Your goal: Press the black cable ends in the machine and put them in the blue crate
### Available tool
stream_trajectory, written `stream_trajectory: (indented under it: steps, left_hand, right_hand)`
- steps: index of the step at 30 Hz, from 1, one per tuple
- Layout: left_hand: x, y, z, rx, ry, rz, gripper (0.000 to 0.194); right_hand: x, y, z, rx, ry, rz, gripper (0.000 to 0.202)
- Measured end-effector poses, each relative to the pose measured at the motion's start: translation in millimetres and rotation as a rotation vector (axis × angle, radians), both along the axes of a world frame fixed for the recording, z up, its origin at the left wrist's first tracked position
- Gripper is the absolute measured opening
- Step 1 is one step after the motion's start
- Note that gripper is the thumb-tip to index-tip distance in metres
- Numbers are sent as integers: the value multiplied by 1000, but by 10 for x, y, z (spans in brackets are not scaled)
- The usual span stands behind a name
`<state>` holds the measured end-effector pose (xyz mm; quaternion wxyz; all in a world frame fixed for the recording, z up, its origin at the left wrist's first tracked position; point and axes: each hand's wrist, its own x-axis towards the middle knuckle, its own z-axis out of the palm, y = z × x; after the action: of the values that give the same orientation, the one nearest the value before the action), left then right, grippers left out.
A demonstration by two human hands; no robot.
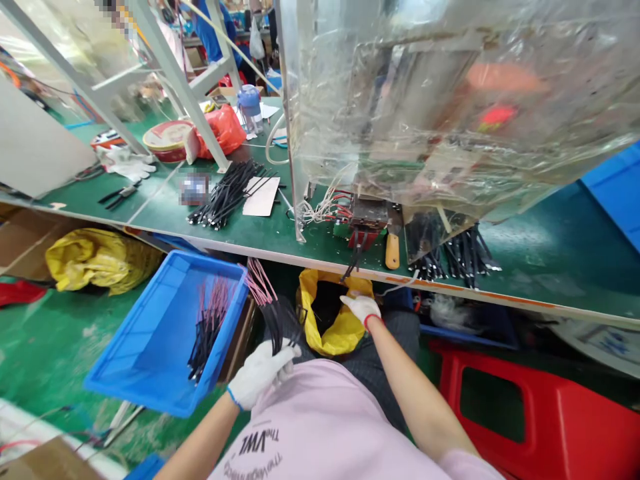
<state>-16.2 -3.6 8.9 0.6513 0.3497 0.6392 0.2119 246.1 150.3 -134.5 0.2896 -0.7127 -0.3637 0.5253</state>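
My left hand (265, 373), in a white glove with a blue cuff, is closed around a bundle of black cables (273, 323) with thin pink wire ends, close to my body. My right hand (363, 308), in a white glove with a red cuff, is over the right rim of a yellow bag (336, 343). Its fingers stretch left, with nothing visible in them. Just above, black strips (354, 257) hang from a small machine (367, 217) at the bench edge. To the left, a blue bin (145, 333) holds more pink-ended black cables (207, 333).
On the green bench (325, 253) lie black strips (225, 193), a white card (261, 195), a wooden-handled tool (393, 250) and pliers (120, 195). A clear plastic-covered shield (425, 120) stands over the machine. A red stool (560, 413) is at right.
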Motion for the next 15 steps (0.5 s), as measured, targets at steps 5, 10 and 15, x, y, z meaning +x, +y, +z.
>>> stream_trajectory:
  steps: [5,10,15]
  left_hand:
    - [264,103,-246,-18,15,25,35]
    - [302,121,-316,-43,89,-125,27]
    - [239,125,-317,-51,129,-162,22]
  right_hand:
    - [-386,-478,134,-150,418,36,43]
    - [-614,-582,216,-223,908,-272,21]
    - [-501,-365,68,-143,818,-315,13]
